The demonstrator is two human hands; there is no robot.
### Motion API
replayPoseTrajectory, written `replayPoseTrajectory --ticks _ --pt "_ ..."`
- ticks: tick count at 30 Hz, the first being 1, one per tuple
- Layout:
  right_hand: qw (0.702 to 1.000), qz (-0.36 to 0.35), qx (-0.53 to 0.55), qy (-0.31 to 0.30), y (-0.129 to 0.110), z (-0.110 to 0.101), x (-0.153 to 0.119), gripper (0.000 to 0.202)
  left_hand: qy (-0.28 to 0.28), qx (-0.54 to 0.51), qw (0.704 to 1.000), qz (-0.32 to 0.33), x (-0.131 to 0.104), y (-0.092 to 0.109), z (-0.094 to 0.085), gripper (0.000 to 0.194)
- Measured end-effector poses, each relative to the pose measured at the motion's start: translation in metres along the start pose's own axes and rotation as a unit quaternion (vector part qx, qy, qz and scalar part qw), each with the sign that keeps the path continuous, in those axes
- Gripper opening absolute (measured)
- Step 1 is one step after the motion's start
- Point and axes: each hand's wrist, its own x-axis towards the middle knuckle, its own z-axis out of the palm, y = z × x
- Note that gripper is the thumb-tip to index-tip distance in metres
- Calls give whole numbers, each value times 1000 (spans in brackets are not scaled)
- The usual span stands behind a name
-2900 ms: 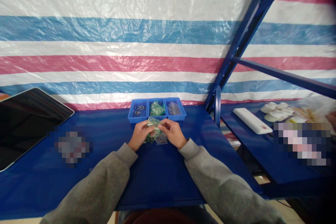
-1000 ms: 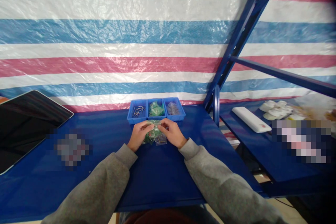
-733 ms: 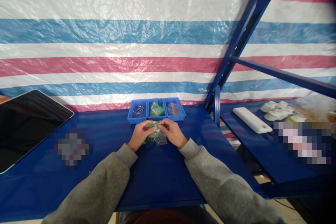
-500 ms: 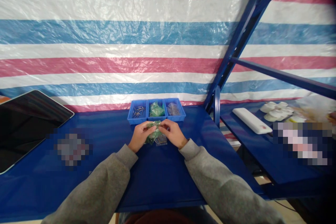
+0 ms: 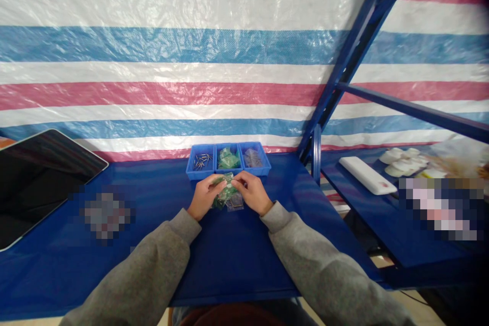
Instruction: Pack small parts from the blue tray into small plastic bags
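Note:
Between my two hands is a green-tinted plastic bag [image 5: 228,190], its contents too small to make out. My left hand [image 5: 205,196] pinches its left side, and my right hand [image 5: 252,192] closes on its upper right. Beneath my right fingers, a small clear bag [image 5: 235,202] with dark pieces rests on the table. Just beyond my hands stand three joined blue bins. Loose metal screws lie in the left bin [image 5: 194,174], green bags [image 5: 229,158] fill the middle one, and clear bags [image 5: 252,158] sit in the right one.
On the blue table [image 5: 153,183], a black-screened tablet-like panel [image 5: 42,183] lies at the left, near a blurred-out item [image 5: 107,215]. A blue metal frame [image 5: 346,61] rises at the right. Past it, a second table holds a white oblong case [image 5: 367,175] and white rounded items [image 5: 405,163].
The green bag has shifted slightly in my fingers, with its top edge tipped a little. Both hands stay almost in place, and the bins are unchanged.

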Motion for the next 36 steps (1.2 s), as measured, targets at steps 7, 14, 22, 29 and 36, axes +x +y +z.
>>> replayPoseTrajectory --ticks 7,14,22,29,36 --pt "999 9 29 12 0 0 -1 21 -24 -48 998 -40 2 -2 -2 27" --pt "999 13 31 6 -3 0 -2 21 -7 -20 1000 -15 0 -1 -2 28" --pt "999 29 34 26 -1 3 -2 18 -32 -55 997 -38 -1 0 0 30" --pt "997 42 55 31 3 4 -2 17 -51 -84 993 -59 0 1 -1 27" --pt "997 42 68 18 3 3 -1 15 -24 -61 997 -50 1 -1 -1 23"
